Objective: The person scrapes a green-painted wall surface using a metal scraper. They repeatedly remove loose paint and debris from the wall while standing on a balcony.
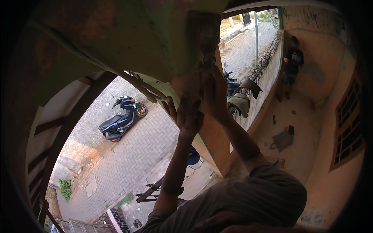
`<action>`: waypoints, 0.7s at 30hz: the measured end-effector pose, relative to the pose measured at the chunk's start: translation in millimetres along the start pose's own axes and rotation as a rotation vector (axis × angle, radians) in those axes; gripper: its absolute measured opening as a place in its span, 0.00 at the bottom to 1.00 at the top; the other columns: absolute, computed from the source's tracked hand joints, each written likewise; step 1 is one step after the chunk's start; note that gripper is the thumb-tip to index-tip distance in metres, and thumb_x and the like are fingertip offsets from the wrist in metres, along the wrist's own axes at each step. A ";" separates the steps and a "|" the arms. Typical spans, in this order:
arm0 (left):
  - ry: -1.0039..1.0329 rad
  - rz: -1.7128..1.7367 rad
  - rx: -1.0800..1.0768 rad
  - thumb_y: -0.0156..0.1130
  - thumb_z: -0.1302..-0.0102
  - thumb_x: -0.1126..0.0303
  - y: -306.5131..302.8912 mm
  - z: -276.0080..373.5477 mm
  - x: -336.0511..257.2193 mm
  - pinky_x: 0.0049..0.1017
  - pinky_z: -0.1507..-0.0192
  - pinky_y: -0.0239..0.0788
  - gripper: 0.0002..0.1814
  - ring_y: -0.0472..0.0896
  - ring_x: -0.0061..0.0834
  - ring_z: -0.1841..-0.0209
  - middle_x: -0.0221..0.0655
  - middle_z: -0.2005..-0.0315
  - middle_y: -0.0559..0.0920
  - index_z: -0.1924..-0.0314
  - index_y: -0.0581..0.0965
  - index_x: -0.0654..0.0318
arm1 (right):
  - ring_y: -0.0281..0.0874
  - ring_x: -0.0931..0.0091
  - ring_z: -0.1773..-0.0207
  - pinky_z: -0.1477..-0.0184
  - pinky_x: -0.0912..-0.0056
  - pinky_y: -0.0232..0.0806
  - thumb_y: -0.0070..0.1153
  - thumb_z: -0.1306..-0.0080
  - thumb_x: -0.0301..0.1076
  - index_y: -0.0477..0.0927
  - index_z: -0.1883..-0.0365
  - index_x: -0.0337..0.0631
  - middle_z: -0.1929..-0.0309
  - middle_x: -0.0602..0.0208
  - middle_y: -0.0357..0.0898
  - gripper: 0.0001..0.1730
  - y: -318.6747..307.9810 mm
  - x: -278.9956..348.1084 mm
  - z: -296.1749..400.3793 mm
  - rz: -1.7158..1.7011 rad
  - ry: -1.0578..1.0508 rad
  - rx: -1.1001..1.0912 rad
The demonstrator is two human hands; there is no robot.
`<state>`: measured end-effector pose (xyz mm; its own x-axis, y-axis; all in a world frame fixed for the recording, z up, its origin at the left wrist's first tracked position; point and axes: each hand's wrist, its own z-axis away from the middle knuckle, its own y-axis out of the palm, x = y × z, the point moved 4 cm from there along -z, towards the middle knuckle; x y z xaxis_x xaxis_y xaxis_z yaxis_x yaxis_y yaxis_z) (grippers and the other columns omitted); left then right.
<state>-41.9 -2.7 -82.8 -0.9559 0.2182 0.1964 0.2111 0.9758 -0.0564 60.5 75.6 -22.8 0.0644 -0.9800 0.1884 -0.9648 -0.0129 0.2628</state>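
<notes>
Both my arms reach up to a green-painted, stained overhead surface (151, 38) beside an orange pillar (214, 139). My right hand (214, 93) is raised highest, closed around the lower end of a dark flat tool, seemingly a scraper or brush (205, 32). The tool's wide end lies against or just before the green surface; shadow hides its exact kind. Lower and to the left, my left hand (186, 116) is against the upper part of the pillar near the green edge, its fingers partly spread. Whether it holds anything is not plain.
A black scooter (123, 118) stands on the paved lane below left. To the right, cloths (239, 103) hang on the spiked fence (266, 55) near another motorbike (231, 83). A person (293, 64) stands in the yard, with a bag (282, 140) on the floor. A barred window (348, 119) is at far right.
</notes>
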 end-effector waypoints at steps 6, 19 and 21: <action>0.060 -0.022 -0.067 0.60 0.42 0.71 -16.2 6.2 -8.4 0.64 0.29 0.47 0.13 0.55 0.61 0.27 0.48 0.37 0.71 0.56 0.83 0.52 | 0.55 0.91 0.82 0.80 0.80 0.50 0.40 0.22 0.33 0.75 0.54 0.41 0.80 0.81 0.62 0.10 -7.5 3.1 6.4 -0.164 0.406 0.115; 0.155 0.364 0.072 0.58 0.35 0.58 -18.5 -126.7 -20.5 0.59 0.33 0.58 0.28 0.57 0.68 0.29 0.61 0.33 0.65 0.36 0.74 0.57 | 0.77 0.76 0.61 0.61 0.75 0.68 0.55 0.30 0.37 0.76 0.57 0.33 0.63 0.63 0.79 0.14 -5.9 18.8 -12.0 -0.367 0.340 0.064; 0.164 0.343 0.070 0.57 0.34 0.57 -10.4 -126.7 -13.4 0.59 0.33 0.58 0.27 0.58 0.68 0.29 0.60 0.33 0.65 0.36 0.74 0.56 | 0.77 0.76 0.62 0.62 0.74 0.68 0.57 0.32 0.40 0.75 0.57 0.33 0.64 0.63 0.78 0.17 -4.3 16.2 -7.7 -0.345 0.304 0.058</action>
<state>-5.5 -14.2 39.2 -0.7860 0.5361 0.3079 0.4927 0.8440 -0.2118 67.6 61.3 -13.6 0.4479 -0.8138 0.3702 -0.8858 -0.3477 0.3075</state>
